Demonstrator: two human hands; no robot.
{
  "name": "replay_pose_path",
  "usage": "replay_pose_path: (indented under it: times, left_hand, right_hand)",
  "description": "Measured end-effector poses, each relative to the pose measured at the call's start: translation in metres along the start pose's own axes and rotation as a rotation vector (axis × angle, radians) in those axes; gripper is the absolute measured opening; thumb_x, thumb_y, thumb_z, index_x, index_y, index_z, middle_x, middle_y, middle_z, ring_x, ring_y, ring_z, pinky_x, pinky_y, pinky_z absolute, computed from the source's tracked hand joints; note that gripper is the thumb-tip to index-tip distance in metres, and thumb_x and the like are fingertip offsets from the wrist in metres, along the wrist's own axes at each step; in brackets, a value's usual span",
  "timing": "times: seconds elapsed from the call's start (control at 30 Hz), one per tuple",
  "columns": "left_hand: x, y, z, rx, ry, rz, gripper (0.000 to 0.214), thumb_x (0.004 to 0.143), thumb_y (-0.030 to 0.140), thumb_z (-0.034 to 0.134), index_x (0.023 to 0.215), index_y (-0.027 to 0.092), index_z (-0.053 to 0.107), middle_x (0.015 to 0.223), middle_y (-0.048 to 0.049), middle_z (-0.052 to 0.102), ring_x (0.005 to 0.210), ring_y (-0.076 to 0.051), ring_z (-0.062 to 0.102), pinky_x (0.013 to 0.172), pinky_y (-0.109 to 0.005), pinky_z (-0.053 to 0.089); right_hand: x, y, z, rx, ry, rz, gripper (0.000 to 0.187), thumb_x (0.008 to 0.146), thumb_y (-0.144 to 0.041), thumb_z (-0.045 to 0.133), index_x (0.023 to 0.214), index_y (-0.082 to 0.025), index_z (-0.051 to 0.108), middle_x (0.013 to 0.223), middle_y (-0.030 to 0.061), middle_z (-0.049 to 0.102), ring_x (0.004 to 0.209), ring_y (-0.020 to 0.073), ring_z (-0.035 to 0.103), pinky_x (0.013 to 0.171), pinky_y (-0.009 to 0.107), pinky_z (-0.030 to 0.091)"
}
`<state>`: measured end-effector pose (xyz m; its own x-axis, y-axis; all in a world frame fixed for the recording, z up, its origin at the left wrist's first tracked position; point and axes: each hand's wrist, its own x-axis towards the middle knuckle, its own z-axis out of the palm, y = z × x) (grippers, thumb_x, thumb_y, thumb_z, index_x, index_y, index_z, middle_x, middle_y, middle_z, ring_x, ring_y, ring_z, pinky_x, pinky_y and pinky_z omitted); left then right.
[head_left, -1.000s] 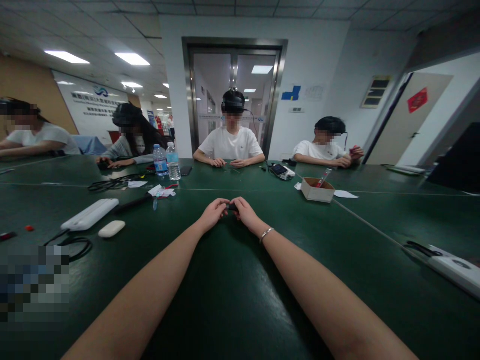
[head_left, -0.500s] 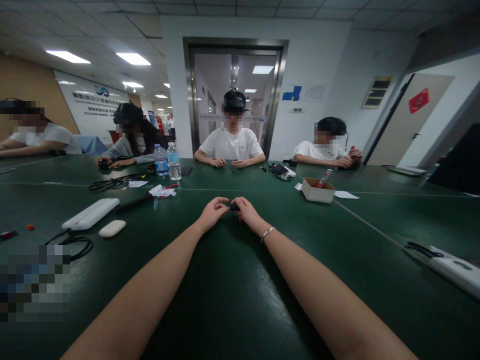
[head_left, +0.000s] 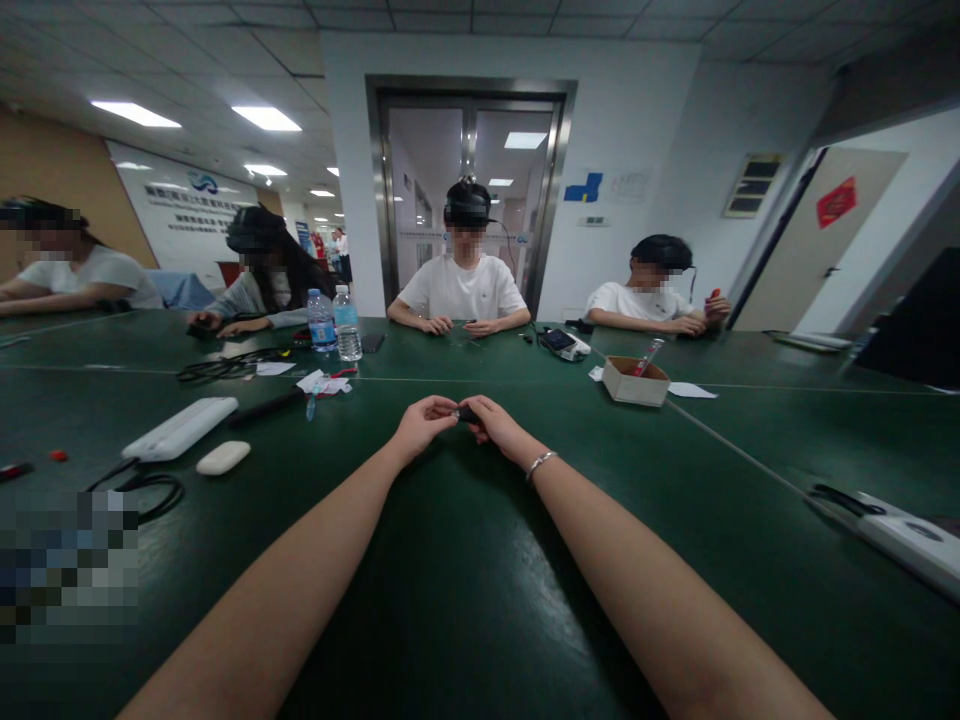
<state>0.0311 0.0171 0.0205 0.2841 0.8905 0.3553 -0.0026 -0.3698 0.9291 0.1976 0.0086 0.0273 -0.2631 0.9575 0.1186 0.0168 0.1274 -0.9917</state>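
Observation:
In the middle of the table, my right hand (head_left: pixel 500 424) grips a small black object (head_left: pixel 467 413) between thumb and fingers; its exact kind is too small to tell. A lighter tip shows at its left end. The bent fingers of my left hand (head_left: pixel 427 424) close around that tip, so the two hands almost meet there. Both forearms reach forward over the dark green table (head_left: pixel 457 600), and a silver bracelet (head_left: pixel 540 465) circles my right wrist.
On the left lie a white device (head_left: pixel 180 428), a white oval case (head_left: pixel 223 458) and black cables (head_left: pixel 232 366). Two bottles (head_left: pixel 348 328) stand farther back. A small open box (head_left: pixel 635 382) is right of my hands. Several people with headsets sit around the table; one person (head_left: pixel 465 290) faces me.
My right hand has turned slightly, and the black object now tilts a little down to the right. My left fingers have drawn in closer around its tip.

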Motion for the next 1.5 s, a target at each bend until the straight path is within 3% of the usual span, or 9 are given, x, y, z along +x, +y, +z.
replay_pose_path:
  times: [0.17,0.37,0.57,0.73,0.83,0.93,1.07,1.3,1.5]
  left_hand:
    - [0.001,0.0,0.0,0.043,0.012,-0.051,0.028,0.064,0.032,0.069,0.084,0.013,0.062,0.076,-0.0047,0.064,0.07,-0.014,0.058,0.069,-0.028,0.045]
    - [0.002,-0.001,0.004,0.07,-0.041,-0.138,0.03,0.077,0.039,0.053,0.092,0.013,0.056,0.052,0.0014,0.054,0.045,-0.009,0.048,0.048,-0.021,0.037]
    - [0.002,0.001,0.004,0.052,-0.069,-0.158,0.026,0.076,0.034,0.053,0.092,0.013,0.054,0.057,0.0013,0.055,0.049,-0.009,0.05,0.049,-0.02,0.036]
    - [0.001,-0.001,0.006,0.094,-0.109,-0.146,0.023,0.075,0.037,0.055,0.079,0.015,0.05,0.054,0.0017,0.053,0.049,-0.01,0.049,0.051,-0.022,0.036]
    - [-0.001,-0.002,0.006,0.255,-0.084,-0.095,0.029,0.077,0.046,0.05,0.076,0.017,0.048,0.057,0.0015,0.053,0.052,-0.012,0.05,0.052,-0.024,0.037]
    - [-0.006,0.002,0.002,0.625,0.002,0.032,0.035,0.078,0.052,0.047,0.068,0.019,0.049,0.065,-0.0004,0.052,0.062,-0.015,0.05,0.057,-0.026,0.035]
    - [-0.01,0.009,-0.003,0.88,0.009,0.1,0.037,0.083,0.05,0.039,0.067,0.019,0.053,0.077,-0.0026,0.05,0.068,-0.016,0.049,0.061,-0.027,0.035]
    - [-0.005,0.003,0.003,0.67,-0.02,0.172,0.014,0.082,0.026,0.045,0.091,0.02,0.054,0.091,-0.0036,0.052,0.084,-0.016,0.05,0.075,-0.028,0.04]
    - [-0.005,0.001,0.002,0.644,-0.027,0.091,0.022,0.083,0.036,0.043,0.092,0.021,0.056,0.083,-0.0029,0.055,0.07,-0.016,0.05,0.063,-0.027,0.039]
  right_hand:
    - [0.002,0.002,-0.001,-0.014,-0.022,-0.021,0.016,0.088,-0.024,0.04,0.096,-0.015,0.05,0.057,-0.0038,0.046,0.041,0.008,0.041,0.038,0.016,0.033]
    - [0.0,0.0,-0.002,-0.059,-0.058,0.001,0.018,0.084,-0.012,0.041,0.1,-0.016,0.049,0.063,-0.0035,0.051,0.043,0.0066,0.045,0.04,0.015,0.034]
    - [-0.004,-0.003,-0.003,-0.043,-0.123,-0.006,0.026,0.079,-0.007,0.047,0.103,-0.016,0.045,0.065,-0.0043,0.053,0.043,0.0059,0.048,0.043,0.015,0.036]
    - [-0.005,-0.001,-0.002,-0.062,-0.175,-0.042,0.034,0.07,0.0,0.056,0.1,-0.015,0.048,0.068,-0.0038,0.056,0.048,0.0056,0.05,0.045,0.014,0.037]
    - [-0.005,-0.002,0.001,-0.065,-0.168,-0.024,0.032,0.067,0.003,0.056,0.095,-0.013,0.052,0.073,-0.0014,0.059,0.05,0.0062,0.051,0.047,0.016,0.041]
    - [-0.006,-0.004,0.005,-0.093,-0.174,-0.003,0.027,0.066,0.005,0.055,0.088,-0.011,0.058,0.08,0.0011,0.062,0.051,0.0055,0.052,0.048,0.016,0.042]
    - [-0.007,-0.007,0.007,-0.166,-0.15,-0.004,0.026,0.067,0.004,0.058,0.088,-0.01,0.062,0.085,0.0031,0.063,0.05,0.0043,0.051,0.047,0.015,0.04]
    - [-0.005,0.0,0.007,-0.186,-0.109,-0.019,0.022,0.067,0.0,0.062,0.086,-0.01,0.062,0.074,0.0007,0.062,0.049,0.0052,0.051,0.044,0.014,0.038]
    - [-0.004,0.0,0.006,-0.232,-0.112,-0.019,0.025,0.068,0.001,0.061,0.09,-0.01,0.062,0.076,0.0017,0.062,0.049,0.005,0.051,0.043,0.014,0.038]
